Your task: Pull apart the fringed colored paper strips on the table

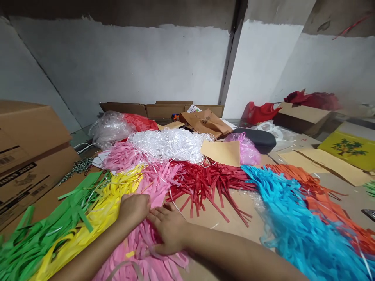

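Observation:
My left hand (pixel 134 209) is curled closed over a bundle of pink strips (pixel 146 249), its fingertips turned out of sight. Just to its right, my right hand (pixel 170 231) lies flat on the same strips with its fingers stretched out and the thumb apart. The two hands almost meet at the fingertips. Yellow strips (pixel 125 181) run along the left of the pink bundle, partly under my left forearm. Dark red strips (pixel 205 183) fan out beyond my right hand. A thin white string (pixel 175 203) crosses the pink and red strips.
Green strips (pixel 58 222) lie at far left beside cardboard boxes (pixel 32 156). Blue strips (pixel 293 207) and orange strips (pixel 325 203) spread to the right. Behind are a heap of white string (pixel 171 144), tan paper (pixel 222 152), a dark case (pixel 258 139) and a yellow box (pixel 348 144).

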Action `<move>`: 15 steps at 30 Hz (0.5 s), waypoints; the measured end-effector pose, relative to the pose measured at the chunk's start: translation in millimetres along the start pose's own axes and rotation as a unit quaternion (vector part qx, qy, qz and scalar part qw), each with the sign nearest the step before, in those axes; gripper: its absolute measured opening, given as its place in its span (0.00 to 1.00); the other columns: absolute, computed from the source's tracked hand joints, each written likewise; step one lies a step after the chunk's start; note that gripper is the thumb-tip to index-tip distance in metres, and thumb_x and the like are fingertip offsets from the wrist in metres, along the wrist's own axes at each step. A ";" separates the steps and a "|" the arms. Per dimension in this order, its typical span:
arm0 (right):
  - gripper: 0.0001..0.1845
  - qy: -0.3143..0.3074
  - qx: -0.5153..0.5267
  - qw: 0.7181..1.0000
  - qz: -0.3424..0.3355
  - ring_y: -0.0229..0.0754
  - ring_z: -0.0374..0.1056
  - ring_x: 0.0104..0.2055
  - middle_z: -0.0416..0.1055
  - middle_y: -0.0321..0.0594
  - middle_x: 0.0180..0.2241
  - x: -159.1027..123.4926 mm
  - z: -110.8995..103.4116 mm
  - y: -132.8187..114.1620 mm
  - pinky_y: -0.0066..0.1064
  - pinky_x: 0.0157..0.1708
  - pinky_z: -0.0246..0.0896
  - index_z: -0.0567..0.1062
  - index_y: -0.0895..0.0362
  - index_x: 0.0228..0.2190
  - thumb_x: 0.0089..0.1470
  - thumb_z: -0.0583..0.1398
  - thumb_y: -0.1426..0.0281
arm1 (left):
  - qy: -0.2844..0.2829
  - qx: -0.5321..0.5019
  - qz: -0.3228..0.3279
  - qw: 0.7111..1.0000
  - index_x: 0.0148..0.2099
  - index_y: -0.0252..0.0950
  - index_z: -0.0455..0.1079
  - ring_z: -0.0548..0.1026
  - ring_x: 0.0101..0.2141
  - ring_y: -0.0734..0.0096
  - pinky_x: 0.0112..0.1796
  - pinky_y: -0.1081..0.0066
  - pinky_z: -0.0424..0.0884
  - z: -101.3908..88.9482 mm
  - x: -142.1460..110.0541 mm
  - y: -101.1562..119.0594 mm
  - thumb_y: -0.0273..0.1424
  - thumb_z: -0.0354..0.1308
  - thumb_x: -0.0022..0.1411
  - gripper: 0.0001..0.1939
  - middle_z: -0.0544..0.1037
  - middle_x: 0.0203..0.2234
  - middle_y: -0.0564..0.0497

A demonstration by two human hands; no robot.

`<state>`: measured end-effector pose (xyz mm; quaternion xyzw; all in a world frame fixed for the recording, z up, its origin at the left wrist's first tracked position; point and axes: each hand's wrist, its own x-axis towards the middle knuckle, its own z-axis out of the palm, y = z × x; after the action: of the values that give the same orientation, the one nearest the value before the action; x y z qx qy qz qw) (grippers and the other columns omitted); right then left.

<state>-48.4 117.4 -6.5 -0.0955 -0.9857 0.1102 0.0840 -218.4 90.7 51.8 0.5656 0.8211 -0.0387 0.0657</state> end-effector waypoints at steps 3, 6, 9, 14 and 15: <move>0.48 -0.013 -0.007 1.000 0.015 0.61 0.56 0.68 0.60 0.61 0.66 -1.8 0.8 0.5 0.57 0.67 0.45 0.61 0.67 0.65 0.57 0.61 0.45 | 0.000 0.054 -0.034 0.998 0.43 0.35 0.75 0.78 0.43 0.63 0.51 0.52 0.70 -46.7 13.0 -11.9 0.44 0.56 0.69 0.16 0.81 0.38 0.50; 0.45 -0.010 -0.011 1.000 0.022 0.61 0.59 0.66 0.65 0.60 0.63 1.8 1.0 -1.5 0.62 0.66 0.46 0.68 0.65 0.60 0.57 0.59 0.42 | 0.044 0.095 -0.080 0.991 0.47 0.35 0.74 0.78 0.48 0.61 0.52 0.52 0.72 -112.9 26.3 -29.0 0.43 0.56 0.70 0.17 0.80 0.46 0.47; 0.44 -0.014 -0.015 0.999 0.030 0.61 0.63 0.62 0.70 0.61 0.58 8.9 -1.6 -3.5 0.63 0.65 0.47 0.71 0.66 0.57 0.56 0.60 0.41 | 0.127 0.130 -0.134 0.974 0.52 0.34 0.72 0.77 0.49 0.60 0.53 0.50 0.72 -177.0 30.8 -29.6 0.42 0.55 0.71 0.18 0.78 0.49 0.44; 0.35 -0.010 0.084 0.995 0.050 0.60 0.68 0.57 0.75 0.56 0.52 2.5 -20.9 -1.2 0.55 0.61 0.58 0.76 0.63 0.52 0.52 0.68 0.51 | 0.233 0.163 -0.068 0.956 0.54 0.34 0.69 0.79 0.41 0.65 0.40 0.62 0.77 -224.2 12.5 37.5 0.41 0.51 0.73 0.17 0.79 0.44 0.46; 0.33 0.022 0.144 0.987 0.065 0.58 0.70 0.56 0.76 0.54 0.51 -4.0 -26.1 -1.8 0.51 0.59 0.61 0.76 0.62 0.53 0.54 0.68 0.53 | 0.239 0.169 -0.026 0.956 0.53 0.34 0.70 0.80 0.39 0.65 0.38 0.62 0.76 -223.0 4.2 56.3 0.39 0.49 0.73 0.16 0.80 0.41 0.47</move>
<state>-40.1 120.0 18.5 -0.1491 -0.9491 0.2541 0.1115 -181.6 145.4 272.2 0.5399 0.8085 -0.0420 -0.2303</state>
